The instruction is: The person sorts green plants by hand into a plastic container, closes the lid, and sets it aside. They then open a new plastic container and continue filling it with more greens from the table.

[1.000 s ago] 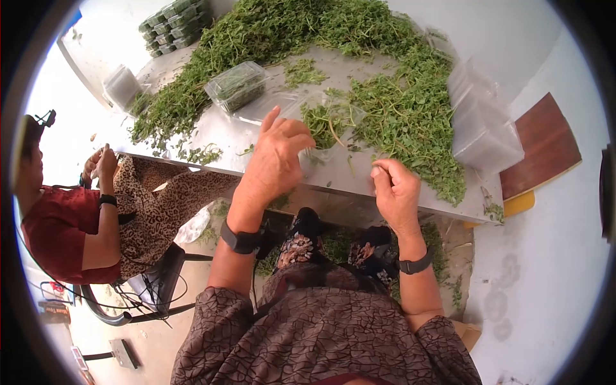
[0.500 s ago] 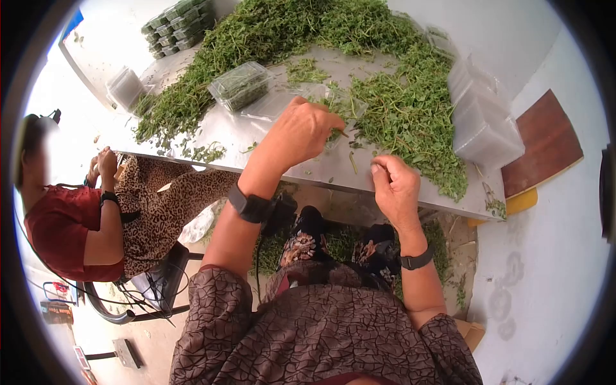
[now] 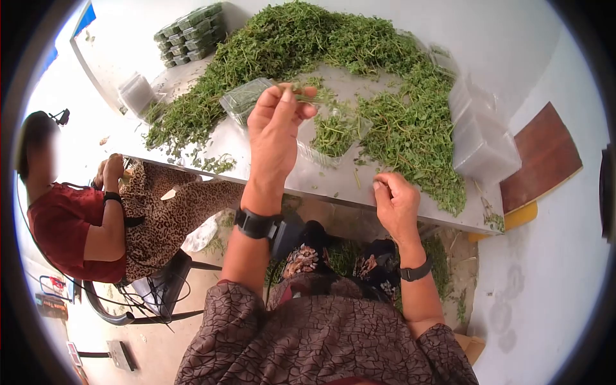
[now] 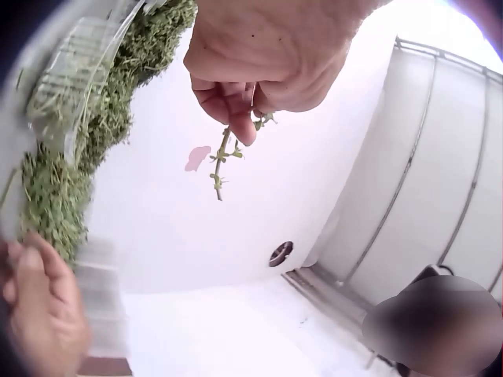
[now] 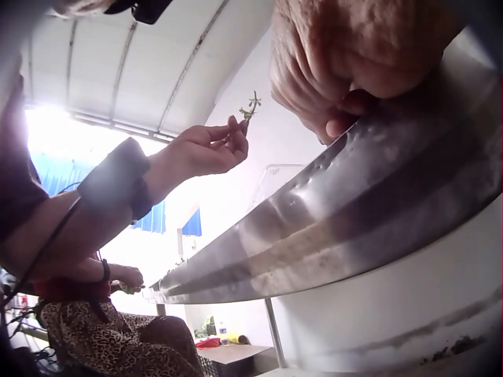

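My left hand (image 3: 274,138) is raised over the table's front part, pinching a thin green sprig (image 3: 307,98) between thumb and fingers. The left wrist view shows the sprig's stem (image 4: 219,174) hanging below the fingertips. Beneath and to the right of that hand lies an open clear container (image 3: 333,138) with greens in it. A filled clear box (image 3: 244,101) sits partly behind the left hand. My right hand (image 3: 398,204) rests at the table's front edge with curled fingers; nothing shows in them. In the right wrist view that hand (image 5: 354,63) is against the metal edge.
Greens (image 3: 410,122) are heaped in an arc over the metal table (image 3: 449,220). Stacked empty containers (image 3: 487,141) stand at the right, more (image 3: 136,94) at the left. Packed boxes (image 3: 191,35) are piled at the back left. Another person (image 3: 77,221) sits at the left.
My left hand reached down to the open container, then rose and moved back left with a sprig in its fingertips. The right hand has stayed by the table edge.
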Tool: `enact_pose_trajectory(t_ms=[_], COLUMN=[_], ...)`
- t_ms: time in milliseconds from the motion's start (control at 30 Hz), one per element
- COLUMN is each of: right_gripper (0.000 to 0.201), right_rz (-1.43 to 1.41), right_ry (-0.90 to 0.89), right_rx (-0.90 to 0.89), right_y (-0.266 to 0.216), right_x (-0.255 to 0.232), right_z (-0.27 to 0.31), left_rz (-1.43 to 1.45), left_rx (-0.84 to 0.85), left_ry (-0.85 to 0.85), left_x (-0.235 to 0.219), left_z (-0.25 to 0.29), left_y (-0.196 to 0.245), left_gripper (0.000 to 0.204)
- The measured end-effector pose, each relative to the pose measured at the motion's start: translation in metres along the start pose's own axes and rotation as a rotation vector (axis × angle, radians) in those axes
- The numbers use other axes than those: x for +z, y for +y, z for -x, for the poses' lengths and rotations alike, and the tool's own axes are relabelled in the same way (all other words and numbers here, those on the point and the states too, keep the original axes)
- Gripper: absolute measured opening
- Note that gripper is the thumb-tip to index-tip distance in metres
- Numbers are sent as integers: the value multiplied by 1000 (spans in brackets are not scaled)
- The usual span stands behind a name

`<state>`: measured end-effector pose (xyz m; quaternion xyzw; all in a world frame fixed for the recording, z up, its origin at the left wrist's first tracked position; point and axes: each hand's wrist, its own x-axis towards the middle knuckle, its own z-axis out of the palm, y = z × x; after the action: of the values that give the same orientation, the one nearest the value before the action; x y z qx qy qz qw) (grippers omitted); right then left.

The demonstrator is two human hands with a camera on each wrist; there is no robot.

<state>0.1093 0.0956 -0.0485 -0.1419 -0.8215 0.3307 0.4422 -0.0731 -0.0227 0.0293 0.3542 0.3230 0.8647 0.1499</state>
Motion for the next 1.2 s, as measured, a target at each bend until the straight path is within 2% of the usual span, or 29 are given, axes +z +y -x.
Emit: enact_pose_trajectory(t_ms=[133,233,300,333,400,433,500,533,600,667,733,867,1033,1100,1133,1167,1200], right_gripper=[7,14,25,25,35,35,30,30,25,23,26,25,20,13,13,13,14], right_rz=[-19,-95,-449,-441,-543,-533,-106,-99,15,-28,1,139,110,-393,-394,-557,-717], right_ry=[-10,-65,-72,-62,71,71,35,38,13,44,-85,-74,-119,-62,-72,-29,19], right_rx=[17,106,399,409,140,154,-226,-216,-340,-314,-299,-333,-296,80,77,261,450], right_y=[5,6,-3,-7,-20,-31,-52,-54,-55,-56,-53,-55,-51,-56,-58,-58,-55], right_x=[-1,-3,-12,-15,-16,-20,-25,-24,-23,-22,-22,-19,-21,-25,-30,-40,-50], right_z=[2,1,-4,-5,-7,-10,-15,-13,-10,-3,4,13,23,31,31,29,28], left_rz=[191,177,145,113,113,49,-52,-48,-69,-80,-100,-175,-128,-43,4,5,135], left_rx=[-50,-84,-111,-138,-163,-193,-243,-255,-244,-239,-277,-258,-260,-275,-281,-274,-165], left_ry=[-20,-34,-39,-45,-37,-28,-34,-38,-70,-59,-27,-91,-120,-148,-148,-140,-198], left_x=[8,14,20,24,30,33,39,41,47,48,46,48,57,69,73,72,69], left_z=[16,30,43,50,61,67,75,79,86,93,98,105,117,120,121,119,116], left_y=[8,9,8,7,2,2,2,1,1,-1,0,-1,-8,-3,-1,0,2], left_gripper=[11,10,10,10,11,12,15,15,14,14,13,13,13,12,10,10,11])
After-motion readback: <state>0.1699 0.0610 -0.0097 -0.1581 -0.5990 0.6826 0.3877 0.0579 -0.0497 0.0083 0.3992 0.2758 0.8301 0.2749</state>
